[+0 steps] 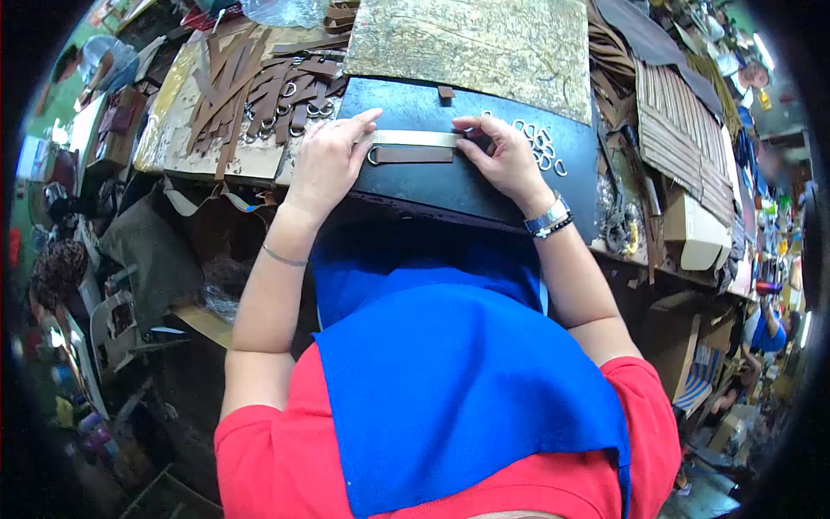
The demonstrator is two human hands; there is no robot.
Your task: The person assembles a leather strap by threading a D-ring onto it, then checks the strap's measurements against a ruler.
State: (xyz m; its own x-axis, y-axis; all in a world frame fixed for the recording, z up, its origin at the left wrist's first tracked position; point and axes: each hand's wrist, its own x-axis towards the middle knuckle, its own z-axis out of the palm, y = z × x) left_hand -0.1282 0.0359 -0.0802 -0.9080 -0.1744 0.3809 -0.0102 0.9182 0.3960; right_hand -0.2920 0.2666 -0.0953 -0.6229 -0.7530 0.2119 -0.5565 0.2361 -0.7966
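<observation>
A pale, narrow strip (417,138) stretches crosswise between my hands over the dark work board (406,186). My left hand (328,164) pinches its left end. At the right end, the thumb and forefinger of my right hand (508,164) close on it. Just below the strip, parallel to it, lies a brown leather strap (413,156) with a metal ring (373,156) at its left end. A small brown leather piece (445,92) rests farther up the board. Several loose metal D-rings (540,145) are piled right of my right hand.
Many brown straps with rings (290,91) lie heaped on the left of the bench. Behind the dark board is a worn, mottled slab (471,39). Stacked brown strips (679,121) and a white box (696,232) stand on the right. Other people are in the background.
</observation>
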